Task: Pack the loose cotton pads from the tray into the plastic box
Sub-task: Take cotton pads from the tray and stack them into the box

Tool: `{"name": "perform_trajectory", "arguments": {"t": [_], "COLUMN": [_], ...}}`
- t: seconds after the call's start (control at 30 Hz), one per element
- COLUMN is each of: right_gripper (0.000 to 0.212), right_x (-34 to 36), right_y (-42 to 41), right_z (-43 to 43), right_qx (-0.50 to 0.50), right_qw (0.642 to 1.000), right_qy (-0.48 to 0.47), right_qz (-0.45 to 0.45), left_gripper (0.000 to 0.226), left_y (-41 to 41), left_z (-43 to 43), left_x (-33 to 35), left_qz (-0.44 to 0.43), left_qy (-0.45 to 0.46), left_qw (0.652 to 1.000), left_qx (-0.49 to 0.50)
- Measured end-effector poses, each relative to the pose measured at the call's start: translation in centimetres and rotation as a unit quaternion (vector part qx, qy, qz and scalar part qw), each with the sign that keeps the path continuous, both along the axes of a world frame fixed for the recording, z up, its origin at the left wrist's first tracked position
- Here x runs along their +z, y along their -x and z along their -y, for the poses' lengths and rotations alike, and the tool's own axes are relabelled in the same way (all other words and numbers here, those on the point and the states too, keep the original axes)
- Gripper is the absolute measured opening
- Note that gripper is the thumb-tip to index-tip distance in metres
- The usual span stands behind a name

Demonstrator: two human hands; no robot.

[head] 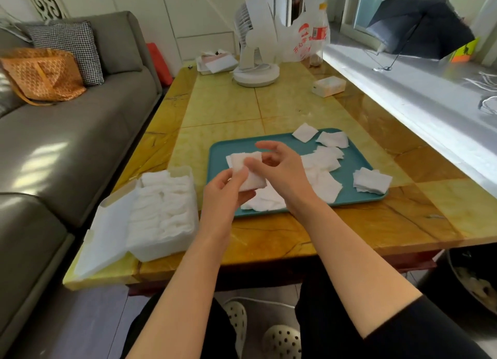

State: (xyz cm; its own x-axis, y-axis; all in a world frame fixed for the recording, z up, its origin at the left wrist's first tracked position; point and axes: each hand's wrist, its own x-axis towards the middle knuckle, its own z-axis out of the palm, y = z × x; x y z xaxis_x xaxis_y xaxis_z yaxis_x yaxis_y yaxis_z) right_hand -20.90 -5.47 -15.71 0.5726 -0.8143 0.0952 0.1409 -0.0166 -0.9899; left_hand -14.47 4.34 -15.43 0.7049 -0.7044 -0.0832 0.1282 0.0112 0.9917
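Observation:
A teal tray (357, 157) lies on the yellow table with several loose white cotton pads (371, 181) scattered over it. Above the tray's left part, my left hand (223, 192) grips a small stack of cotton pads (248, 170) from below. My right hand (282, 165) is at the stack's right side, thumb and fingertips touching its edge, the other fingers spread. Left of the tray stands the white plastic box (161, 247), nearly full of pads, its lid (105, 237) folded open to the left.
A white desk fan (255, 62), a plastic bag, a bottle and a small white box (329, 85) stand at the table's far end. A grey sofa (67, 143) runs along the left. A white windowsill with an open black umbrella (419, 25) borders the right.

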Motion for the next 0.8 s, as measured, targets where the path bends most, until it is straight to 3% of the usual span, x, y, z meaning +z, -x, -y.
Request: {"name": "perform_trajectory", "arguments": {"t": [0.13,0.2,0.27,0.33,0.4,0.5,0.67,0.77,0.8], "right_gripper": [0.016,0.015,0.014,0.02,0.034,0.046,0.026,0.028,0.029], "right_x": [-0.3,-0.8,-1.8,-2.9,-3.9,-4.2,-4.0,-4.0,-4.0], "right_y": [0.0,-0.1,0.0,0.5,1.0,0.9,-0.1,0.2,0.4], "right_z": [0.1,0.5,1.6,2.8,3.5,3.5,3.7,4.0,4.2], "right_qx": [0.11,0.086,0.008,-0.01,0.048,0.095,0.014,-0.043,-0.055], "right_qw": [0.991,0.992,0.977,0.919,0.859,0.801,0.795,0.832,0.845], "right_qy": [0.074,0.083,0.176,0.288,0.326,0.348,0.388,0.362,0.349], "right_qz": [-0.035,-0.032,-0.118,-0.269,-0.392,-0.478,-0.466,-0.419,-0.402], "left_gripper": [0.009,0.01,0.017,0.012,0.01,0.01,0.024,0.01,0.015], "left_y": [-0.7,-1.3,-2.0,-2.7,-3.2,-3.7,-3.7,-4.1,-4.3], "left_z": [-1.5,-2.1,-2.5,-2.6,-2.4,-2.0,-0.5,0.8,1.1], "left_x": [0.5,1.1,2.0,2.4,2.5,1.6,0.1,0.0,0.0], "left_qz": [0.108,0.141,0.164,0.171,0.169,0.156,0.112,0.124,0.141], "left_qy": [-0.053,-0.068,-0.082,-0.081,-0.086,-0.1,-0.111,-0.127,-0.131], "left_qw": [0.993,0.987,0.982,0.981,0.98,0.98,0.985,0.984,0.981], "left_qx": [0.011,0.029,0.036,0.043,0.057,0.074,0.074,0.034,0.026]}}
